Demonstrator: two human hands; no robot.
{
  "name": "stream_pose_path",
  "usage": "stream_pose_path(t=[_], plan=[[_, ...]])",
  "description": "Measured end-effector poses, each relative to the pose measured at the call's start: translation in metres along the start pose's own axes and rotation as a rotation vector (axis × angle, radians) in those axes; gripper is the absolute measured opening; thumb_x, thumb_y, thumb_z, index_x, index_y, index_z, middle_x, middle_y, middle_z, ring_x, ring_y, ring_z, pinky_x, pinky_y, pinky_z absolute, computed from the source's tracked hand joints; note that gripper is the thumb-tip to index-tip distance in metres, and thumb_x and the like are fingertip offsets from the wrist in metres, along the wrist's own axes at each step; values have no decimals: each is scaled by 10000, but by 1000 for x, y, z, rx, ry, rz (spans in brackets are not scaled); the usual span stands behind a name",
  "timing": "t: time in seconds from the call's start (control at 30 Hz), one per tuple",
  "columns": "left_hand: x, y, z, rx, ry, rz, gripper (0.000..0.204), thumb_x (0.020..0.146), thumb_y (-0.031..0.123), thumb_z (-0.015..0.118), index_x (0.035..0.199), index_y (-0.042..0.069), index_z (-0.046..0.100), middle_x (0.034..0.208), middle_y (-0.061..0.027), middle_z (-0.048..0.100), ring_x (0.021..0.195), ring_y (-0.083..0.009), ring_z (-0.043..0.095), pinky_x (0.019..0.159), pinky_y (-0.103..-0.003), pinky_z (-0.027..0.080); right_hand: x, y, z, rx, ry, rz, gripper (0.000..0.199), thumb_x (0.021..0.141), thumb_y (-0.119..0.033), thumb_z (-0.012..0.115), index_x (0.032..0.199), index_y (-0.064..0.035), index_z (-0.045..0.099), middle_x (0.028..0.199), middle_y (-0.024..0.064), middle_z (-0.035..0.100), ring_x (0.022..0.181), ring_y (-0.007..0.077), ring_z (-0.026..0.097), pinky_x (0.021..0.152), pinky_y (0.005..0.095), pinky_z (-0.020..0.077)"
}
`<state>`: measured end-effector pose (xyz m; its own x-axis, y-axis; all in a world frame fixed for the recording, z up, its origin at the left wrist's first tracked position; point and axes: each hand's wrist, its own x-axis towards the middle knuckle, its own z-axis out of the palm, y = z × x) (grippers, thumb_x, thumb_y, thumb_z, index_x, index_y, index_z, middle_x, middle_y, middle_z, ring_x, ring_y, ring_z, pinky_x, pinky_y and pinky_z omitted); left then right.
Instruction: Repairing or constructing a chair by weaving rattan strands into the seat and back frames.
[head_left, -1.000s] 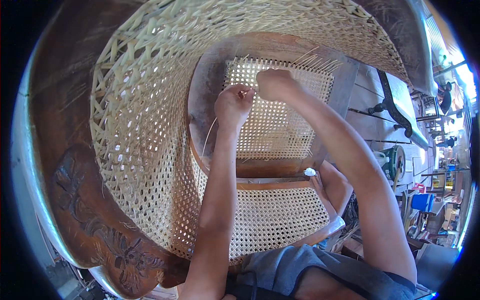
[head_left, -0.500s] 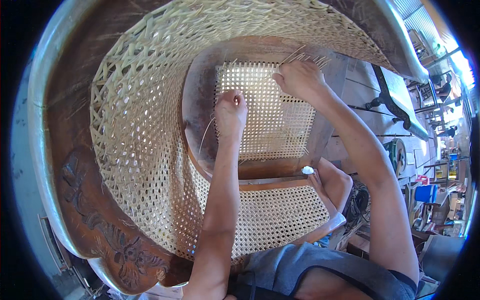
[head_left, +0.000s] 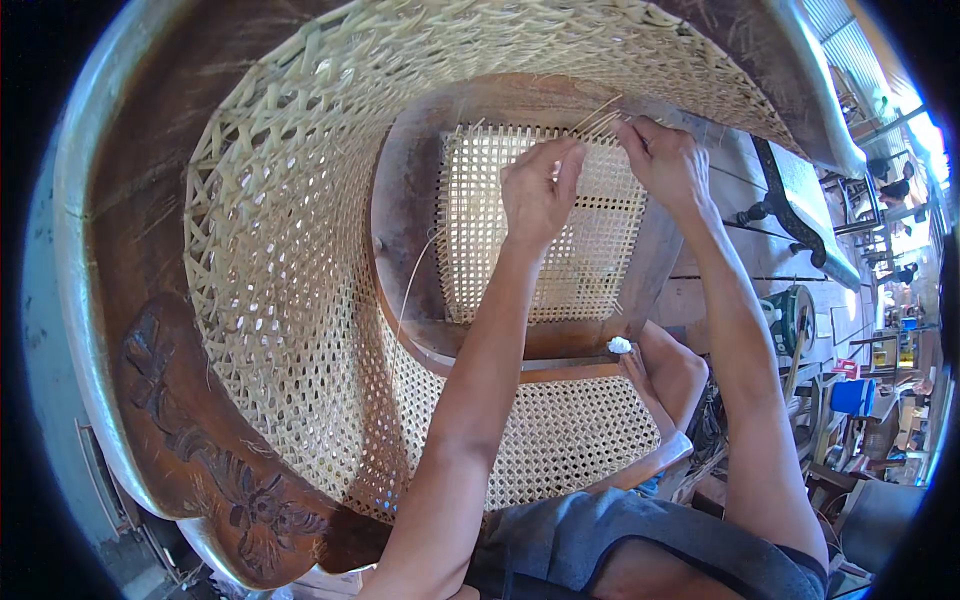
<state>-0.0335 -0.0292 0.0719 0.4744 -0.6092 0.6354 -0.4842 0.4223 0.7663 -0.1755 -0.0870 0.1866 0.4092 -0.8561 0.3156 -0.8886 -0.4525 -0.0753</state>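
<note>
A square cane-woven seat panel [head_left: 520, 270] is set in a dark wooden seat frame [head_left: 400, 215]. My left hand [head_left: 537, 200] is over the upper middle of the weave, thumb and fingers pinched together; what they hold is too fine to make out. To its right, my right hand [head_left: 672, 165] is closed at the panel's far right corner, its fingertips on a thin cane strand among several loose strand ends [head_left: 598, 118]. Another strand [head_left: 415, 275] curves out from the panel's left edge and hangs over the frame.
A curved woven cane backrest [head_left: 290, 270] with a carved wooden rim [head_left: 250, 500] wraps round the left and far side. A white wad [head_left: 619, 345] tops a wooden post near my knee. On the right stand a dark-framed bench [head_left: 790, 215] and a blue container [head_left: 852, 397].
My left hand has moved right, from the panel's left edge to over its middle. My right hand has shifted right, showing more of the loose strands.
</note>
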Motion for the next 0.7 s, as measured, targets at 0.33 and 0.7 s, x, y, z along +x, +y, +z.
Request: stream_pose_path(t=[0.33,0.7], plan=[[-37,-44,-55,-12,71,-552,184,864,194,695,871,14,734,613,1,624,568,-43,509,548,-234,425,-5,-59,61,-57,-471,-328,174,805,7,494,909,18,633,884,218,682,868,379,674,761,464,533],[-28,-42,-55,233,113,-537,244,782,295,692,780,53,722,597,-96,606,532,-198,580,564,-334,467,0,-94,73,-136,-376,-439,169,808,-21,568,939,1,673,955,160,700,925,300,688,790,390,547]])
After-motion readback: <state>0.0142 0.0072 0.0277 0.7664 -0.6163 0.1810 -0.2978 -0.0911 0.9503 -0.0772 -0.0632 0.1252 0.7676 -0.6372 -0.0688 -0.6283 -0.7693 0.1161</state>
